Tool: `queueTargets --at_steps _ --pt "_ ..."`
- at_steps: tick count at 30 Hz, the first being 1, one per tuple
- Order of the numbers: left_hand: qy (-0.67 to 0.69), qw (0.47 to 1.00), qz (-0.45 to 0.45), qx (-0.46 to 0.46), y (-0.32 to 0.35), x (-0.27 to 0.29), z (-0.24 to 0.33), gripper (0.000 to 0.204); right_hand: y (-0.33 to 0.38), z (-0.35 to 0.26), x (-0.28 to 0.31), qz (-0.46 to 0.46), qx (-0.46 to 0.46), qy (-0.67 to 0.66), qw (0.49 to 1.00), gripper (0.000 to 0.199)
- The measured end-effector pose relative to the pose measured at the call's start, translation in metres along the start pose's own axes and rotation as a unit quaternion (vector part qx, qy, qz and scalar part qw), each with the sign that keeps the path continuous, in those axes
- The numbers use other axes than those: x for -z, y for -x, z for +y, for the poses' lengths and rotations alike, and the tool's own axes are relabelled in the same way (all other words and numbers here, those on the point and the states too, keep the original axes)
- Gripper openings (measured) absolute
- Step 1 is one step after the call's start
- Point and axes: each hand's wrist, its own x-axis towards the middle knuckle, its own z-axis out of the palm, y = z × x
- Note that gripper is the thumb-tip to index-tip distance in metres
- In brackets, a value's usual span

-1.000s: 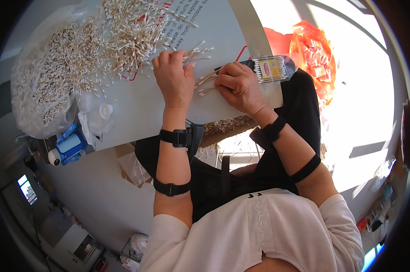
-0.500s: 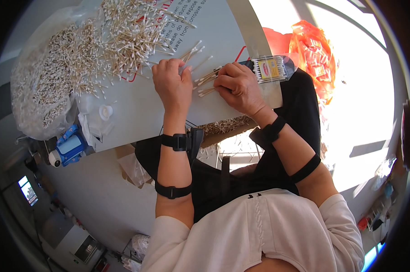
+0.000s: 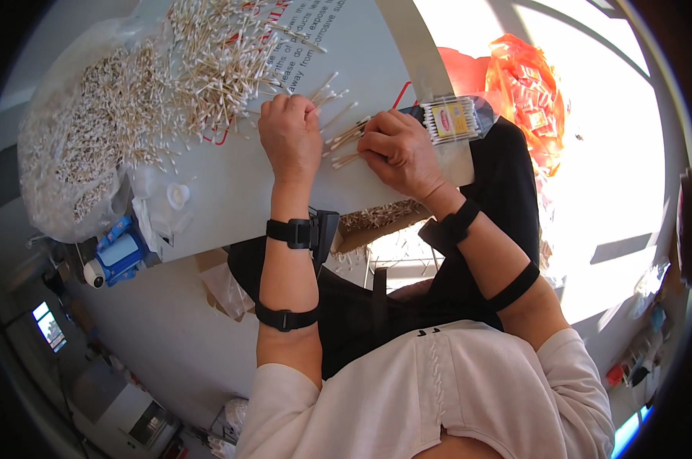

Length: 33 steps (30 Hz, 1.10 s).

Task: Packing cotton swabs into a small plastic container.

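Note:
My left hand (image 3: 290,138) is closed over the grey table, its fingertips curled together. Several loose cotton swabs (image 3: 327,93) fan out just past those fingertips; what the fingers pinch, if anything, is hidden. To its right, my right hand (image 3: 402,151) is closed on cotton swabs (image 3: 346,144), whose white tips stick out to the left from beneath the fingers. Right beside that hand, at the table's edge, lies a clear flat pack of cotton swabs (image 3: 451,119) with a yellow label. A big heap of loose cotton swabs (image 3: 224,73) spreads at the far left.
A large clear bag (image 3: 59,145) full of swabs stands at the table's left edge. Near it are a small white cap (image 3: 178,195) and a blue-and-white device (image 3: 120,252). An orange plastic bag (image 3: 526,92) of packs sits beyond the right edge. A carton (image 3: 380,222) of swabs shows below the table.
My left hand has shifted slightly, up and to the left, beside the loose swabs. The right hand stays almost in place on its swabs. The whole view has moved a little.

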Motion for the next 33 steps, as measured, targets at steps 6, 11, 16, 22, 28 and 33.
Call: queueTargets --at_steps 6,11,16,22,28,33 --pt "-0.017 0.993 0.094 -0.065 -0.013 0.001 0.005 0.018 -0.001 -0.001 0.000 0.003 0.002 0.001 1.000 0.006" --pt "0.031 0.998 0.011 -0.049 -0.012 -0.004 -0.001 0.015 0.000 0.000 0.000 0.002 -0.001 0.002 1.000 0.006" --pt "0.066 0.997 -0.004 -0.027 -0.017 -0.006 -0.002 0.014 0.001 0.001 -0.001 -0.003 -0.004 0.007 1.000 0.006" --pt "0.024 0.996 0.051 -0.065 -0.030 -0.002 -0.012 0.016 0.000 -0.001 -0.001 -0.001 0.000 -0.003 1.000 0.011" --pt "0.055 0.998 0.002 -0.027 -0.009 -0.002 -0.008 0.016 0.000 0.001 -0.001 0.008 0.000 -0.016 1.000 0.013" --pt "0.066 0.995 -0.001 -0.078 -0.005 0.001 -0.006 0.015 0.000 0.000 -0.001 0.003 -0.004 -0.004 1.000 0.007"
